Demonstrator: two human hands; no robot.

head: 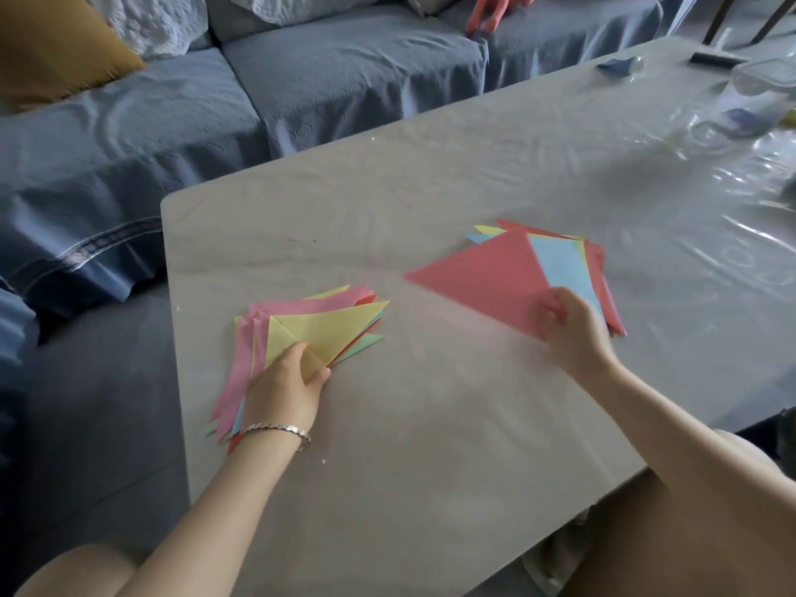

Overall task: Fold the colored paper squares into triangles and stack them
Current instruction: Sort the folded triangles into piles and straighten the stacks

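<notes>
A fanned stack of folded paper triangles [301, 325] lies at the table's left, with a yellow triangle [327, 327] on top and pink, green and red ones under it. My left hand [286, 381] rests on the stack's near end, thumb and fingers curled on the yellow triangle's corner. To the right lies a pile of unfolded paper squares [564, 269], light blue on top. My right hand [568, 325] pinches the near corner of a red paper sheet [486, 277], pulled partway off that pile toward the left; this part is motion-blurred.
The grey table [430, 424] wears a clear plastic cover. A clear plastic container [762, 92] and a small blue folded item [620, 64] sit at the far right. A blue sofa [215, 101] runs behind and left. My knees show below the table's near edge.
</notes>
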